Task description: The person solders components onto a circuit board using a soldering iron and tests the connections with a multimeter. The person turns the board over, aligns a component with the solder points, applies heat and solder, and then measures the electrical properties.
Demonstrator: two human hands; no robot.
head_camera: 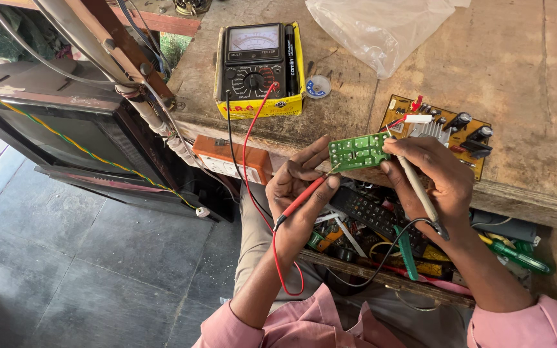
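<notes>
Left hand (301,193) gripping red test probe (304,196), slim plastic shaft pinched between thumb and fingers, metal tip angled up onto near edge of small green circuit board (358,151). Right hand (430,177) clenched around pale probe (418,188), cream-coloured tapered shaft, tip up at the board's right corner; same fingers steadying that corner. Board flat, rectangular, matte green with rows of shiny solder dots, held in the air between both hands.

Red lead (247,148) looping from left hand up to analog multimeter (253,64) well above it: black face, round dial, sitting in a yellow box. Black lead (381,258) trailing from the pale probe's butt, below right wrist.

Just above right hand: tan circuit board (465,138) with finned metal heatsink and cylindrical black capacitors, lying on rough, stained wooden bench (517,64). Crumpled clear plastic bag (381,29) further up. Orange switch box (233,164) left of left hand. Under both hands: open drawer (381,274), cluttered; black remote (372,212) and green-handled screwdriver (517,254) visible. Pink sleeves (304,322) at bottom edge.
</notes>
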